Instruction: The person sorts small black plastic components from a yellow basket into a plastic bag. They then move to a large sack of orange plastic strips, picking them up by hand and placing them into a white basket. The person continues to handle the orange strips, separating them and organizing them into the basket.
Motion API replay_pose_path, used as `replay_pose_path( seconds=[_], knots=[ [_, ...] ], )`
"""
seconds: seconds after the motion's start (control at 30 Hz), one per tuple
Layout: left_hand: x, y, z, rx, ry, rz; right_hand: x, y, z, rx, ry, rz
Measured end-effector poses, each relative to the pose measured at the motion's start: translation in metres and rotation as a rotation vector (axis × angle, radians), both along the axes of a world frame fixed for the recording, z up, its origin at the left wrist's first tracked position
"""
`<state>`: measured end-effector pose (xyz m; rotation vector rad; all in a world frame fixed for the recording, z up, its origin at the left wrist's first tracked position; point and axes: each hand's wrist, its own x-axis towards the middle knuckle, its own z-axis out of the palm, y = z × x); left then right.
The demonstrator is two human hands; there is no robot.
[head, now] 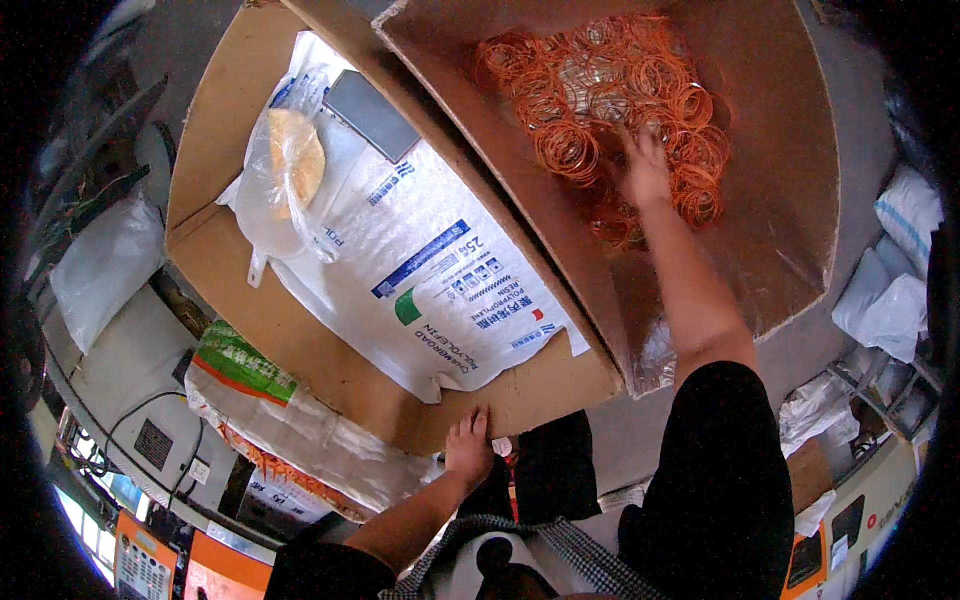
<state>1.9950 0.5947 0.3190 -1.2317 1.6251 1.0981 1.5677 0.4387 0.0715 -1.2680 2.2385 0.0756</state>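
Observation:
My right hand (645, 169) reaches into the brown cardboard carton (780, 187) at the right, its fingers among bundles of thin orange rings (566, 150). The fingers are blurred, and whether they pinch a ring cannot be told. Some clear plastic shows between the bundles. My left hand (469, 446) is hooked over the near rim of a second cardboard box (547, 386), thumb hidden. Across that box lies a white printed woven sack (442, 202). On it rest a dark grey flat rectangular device (373, 116) and a piece of flatbread (296, 161) in a clear plastic bag (319, 240).
Under the bread is a round white plastic piece with a handle (256, 266). A green-and-white sack (247, 367) sits left of the box. White bags stand at the far left (109, 270) and right (889, 300). Orange machine panels (225, 570) appear at the lower left.

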Motion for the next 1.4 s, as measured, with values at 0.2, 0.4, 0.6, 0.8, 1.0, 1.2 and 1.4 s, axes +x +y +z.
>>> replay_pose_path(
  seconds=[0.2,0.4,0.6,0.8,1.0,1.2,1.4],
  knots=[
    [0.004,0.002,-0.004,0.029,-0.028,-0.061,-0.06,0.118,0.012,0.824,0.232,-0.015],
    [-0.006,-0.002,0.005,-0.055,0.024,-0.013,-0.021,0.082,0.001,0.432,0.171,-0.272],
    [0.038,0.044,-0.02,-0.168,0.159,-0.133,0.022,0.096,-0.065,0.378,-0.371,0.064],
    [0.035,0.045,-0.023,-0.063,0.054,-0.175,-0.003,0.1,-0.002,0.07,0.034,-0.381],
    [0.006,0.013,-0.005,-0.081,0.05,-0.069,-0.096,0.148,-0.067,0.34,0.005,-0.562],
    [0.017,0.038,-0.013,-0.16,0.008,-0.101,-0.037,0.101,-0.028,0.39,0.022,-0.277],
    [0.016,0.021,-0.008,-0.031,0.038,-0.062,-0.104,0.007,0.005,-0.087,0.393,-0.447]
  ],
)
